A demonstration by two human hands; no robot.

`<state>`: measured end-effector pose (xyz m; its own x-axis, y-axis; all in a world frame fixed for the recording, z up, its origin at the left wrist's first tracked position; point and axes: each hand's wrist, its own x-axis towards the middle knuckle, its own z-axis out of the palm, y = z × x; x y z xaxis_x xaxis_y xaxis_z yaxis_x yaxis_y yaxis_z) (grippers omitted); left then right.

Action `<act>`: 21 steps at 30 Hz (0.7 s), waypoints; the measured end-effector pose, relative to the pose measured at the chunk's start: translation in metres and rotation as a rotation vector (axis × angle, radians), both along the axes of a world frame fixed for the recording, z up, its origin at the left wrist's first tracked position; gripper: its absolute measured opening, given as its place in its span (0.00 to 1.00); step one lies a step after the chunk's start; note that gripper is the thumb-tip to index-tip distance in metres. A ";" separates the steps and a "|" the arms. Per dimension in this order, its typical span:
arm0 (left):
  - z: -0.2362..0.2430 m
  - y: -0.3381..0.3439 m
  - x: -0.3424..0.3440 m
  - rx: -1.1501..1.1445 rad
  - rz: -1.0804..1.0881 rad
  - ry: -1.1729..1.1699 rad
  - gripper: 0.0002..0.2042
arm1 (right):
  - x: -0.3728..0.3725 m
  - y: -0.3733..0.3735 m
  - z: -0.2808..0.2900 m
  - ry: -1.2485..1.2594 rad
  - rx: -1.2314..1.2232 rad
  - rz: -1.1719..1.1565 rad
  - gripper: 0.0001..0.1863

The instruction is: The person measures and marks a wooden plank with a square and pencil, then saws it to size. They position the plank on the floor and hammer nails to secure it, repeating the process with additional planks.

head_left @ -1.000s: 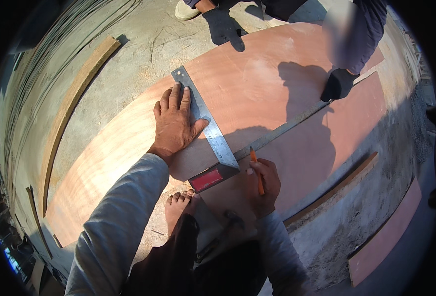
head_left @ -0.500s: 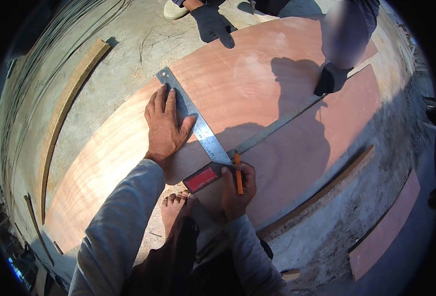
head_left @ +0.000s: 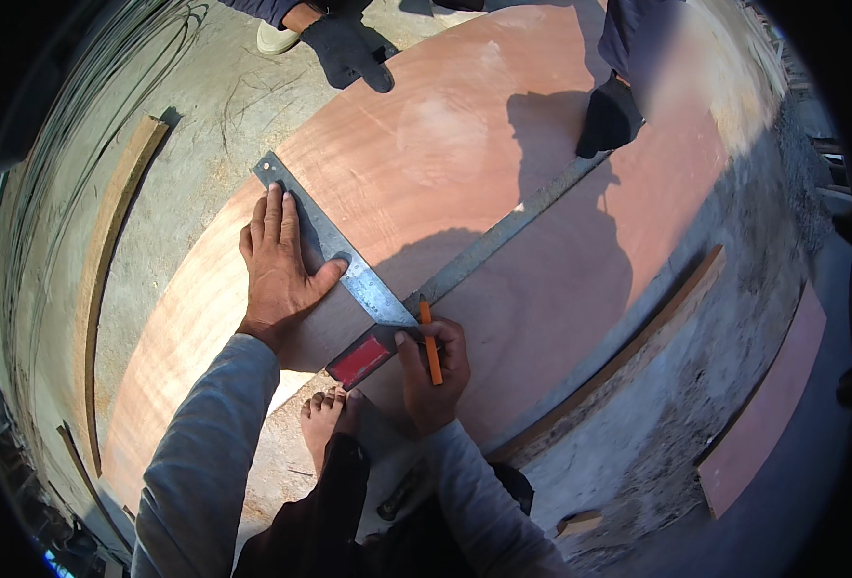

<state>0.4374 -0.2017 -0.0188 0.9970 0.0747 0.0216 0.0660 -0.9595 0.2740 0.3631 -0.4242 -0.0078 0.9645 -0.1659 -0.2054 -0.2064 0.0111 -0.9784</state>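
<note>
View: head camera, sunlit work area with shadow across the near and right portions.
Floor: grey, rough concrete floor point(head_left: 195, 197); thin rods point(head_left: 84, 116) at far left, timber strip point(head_left: 116, 250) at left, brown batten point(head_left: 632, 347) and pink board point(head_left: 769, 414) at right.
Work surface: large reddish wood sheet point(head_left: 445, 193), lying flat; a person's shadow falls across its right part.
Metal bar: flat grey bar point(head_left: 518, 229) on the sheet, slanting from near centre to far right.
Square: square point(head_left: 316, 223) at centre-left on the sheet, its red-panelled stock at the near end beside the bar's near end.
Co-worker: one dark glove point(head_left: 341, 54) at the far edge; another dark glove point(head_left: 610, 118) at the bar's far end.
Left hand: left hand point(head_left: 279, 275) spread flat, palm down, fingers and thumb on the square's blade.
Right hand: right hand point(head_left: 436, 376) closed around an orange pencil point(head_left: 432, 353), held near upright beside the square's corner; tip contact cannot be determined.
</note>
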 end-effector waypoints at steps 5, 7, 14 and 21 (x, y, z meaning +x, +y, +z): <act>0.000 -0.001 0.002 -0.034 0.010 0.023 0.55 | 0.014 -0.018 0.013 -0.168 -0.134 0.069 0.12; 0.000 -0.002 0.001 -0.021 0.031 0.049 0.56 | 0.021 -0.031 0.016 -0.229 -0.178 0.146 0.11; -0.002 -0.003 0.001 -0.027 0.057 0.053 0.55 | 0.052 -0.056 0.014 -0.433 -0.286 0.473 0.12; -0.001 -0.003 0.002 -0.046 0.058 0.055 0.54 | 0.067 -0.055 0.021 -0.484 -0.313 0.616 0.13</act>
<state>0.4394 -0.2052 -0.0196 0.9906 0.1316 -0.0380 0.1369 -0.9402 0.3118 0.4305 -0.4793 0.0136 0.8712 0.4379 0.2220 0.3563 -0.2527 -0.8995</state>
